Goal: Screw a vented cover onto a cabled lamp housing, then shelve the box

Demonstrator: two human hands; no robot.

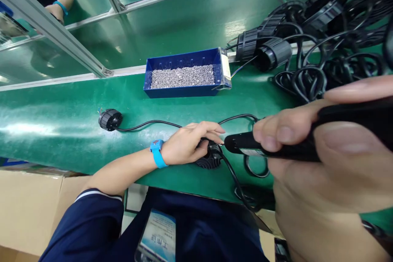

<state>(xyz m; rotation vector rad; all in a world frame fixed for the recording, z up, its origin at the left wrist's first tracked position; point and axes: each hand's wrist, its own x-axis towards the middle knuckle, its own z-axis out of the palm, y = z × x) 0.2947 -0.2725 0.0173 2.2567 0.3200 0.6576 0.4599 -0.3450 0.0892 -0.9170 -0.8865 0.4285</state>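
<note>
My left hand point(187, 145) is bent over a round black ribbed plastic housing point(210, 161) on the green bench, its fingers closed on it. A black cable runs out of that housing toward the front. My right hand point(322, 172) is wrapped round a black power screwdriver point(359, 112), large and close to the camera. The tool's narrow nose points left, with its tip right beside the housing and my left fingertips. My fingers hide part of the housing, so whether the tip touches a screw cannot be seen.
A blue bin point(181, 92) of small metal screws stands behind my hands. To its right lies a heap of black housings point(273, 53) and coiled cables point(310, 80). Another black housing point(110, 119) with a cable sits at left. A metal frame point(67, 35) borders the bench.
</note>
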